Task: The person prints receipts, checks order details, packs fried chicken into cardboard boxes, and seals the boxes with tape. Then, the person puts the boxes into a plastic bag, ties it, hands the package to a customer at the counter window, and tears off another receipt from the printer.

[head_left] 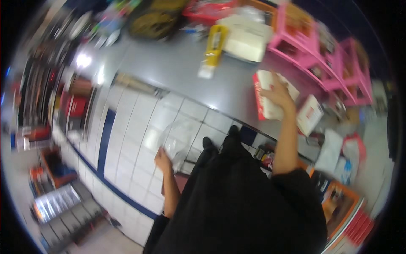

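My left hand [163, 160] is closed on a thin transparent plastic bag [178, 137], which hangs over the tiled floor in front of the counter. On the grey counter [169, 63], my right hand [278, 91] lies across a white box with a red side [259, 99], its thumb and fingers gripping the top. The fingertips are somewhat blurred. Just right of this box stands a second white box with red print [310, 114]. A yellow and white packaged item [215, 44] lies farther left, beside a larger whitish carton [245, 40].
Pink racks [304, 55] with small goods line the counter's far right. A red tray [209, 9] and a dark round container [154, 21] sit at the back. Plastic bags [332, 150] hang at the right. Shelves [76, 103] stand across the white tiled floor [127, 139].
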Demonstrator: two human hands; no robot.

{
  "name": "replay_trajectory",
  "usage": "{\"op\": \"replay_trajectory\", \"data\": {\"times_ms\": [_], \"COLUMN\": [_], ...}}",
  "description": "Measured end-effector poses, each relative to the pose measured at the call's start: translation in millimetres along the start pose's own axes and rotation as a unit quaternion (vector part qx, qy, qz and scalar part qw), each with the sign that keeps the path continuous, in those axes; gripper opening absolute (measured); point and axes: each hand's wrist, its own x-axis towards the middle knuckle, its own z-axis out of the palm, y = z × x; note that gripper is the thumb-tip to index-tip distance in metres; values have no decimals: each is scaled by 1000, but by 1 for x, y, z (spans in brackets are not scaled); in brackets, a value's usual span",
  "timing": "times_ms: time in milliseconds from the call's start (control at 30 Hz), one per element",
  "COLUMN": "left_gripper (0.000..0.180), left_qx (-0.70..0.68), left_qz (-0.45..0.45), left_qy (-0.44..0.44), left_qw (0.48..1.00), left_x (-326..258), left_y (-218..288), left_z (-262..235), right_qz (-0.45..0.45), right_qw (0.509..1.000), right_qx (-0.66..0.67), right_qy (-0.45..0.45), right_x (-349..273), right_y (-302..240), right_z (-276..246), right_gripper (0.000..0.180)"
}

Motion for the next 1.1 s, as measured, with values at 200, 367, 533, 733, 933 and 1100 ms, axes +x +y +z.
{"op": "replay_trajectory", "data": {"times_ms": [200, 367, 533, 733, 933, 1100], "left_gripper": [39, 37, 38, 52, 40, 29], "left_qx": [-121, -80, -13, -168, -340, -370], "left_qz": [-3, 99, 222, 296, -21, -62], "left_qy": [-122, -314, -307, -434, -492, -445], "left_qw": [985, 941, 925, 834, 801, 813], "left_x": [-29, -64, -94, -115, -95, -91], "left_y": [143, 214, 185, 196, 297, 325], "left_z": [-35, -90, -94, -51, 32, 76], "right_qz": [-247, 5, 106, -35, -33, 8], "right_qw": [777, 723, 569, 785, 890, 892], "right_qx": [316, 419, 751, 583, 71, 439], "right_qy": [-485, -549, -319, 204, 450, 109], "right_x": [-88, -117, -121, -93, -49, -76], "right_y": [-104, -134, -152, -141, -68, -4], "right_z": [87, 223, 221, 148, 102, -2], "right_gripper": [105, 91, 60, 89, 88, 53]}}
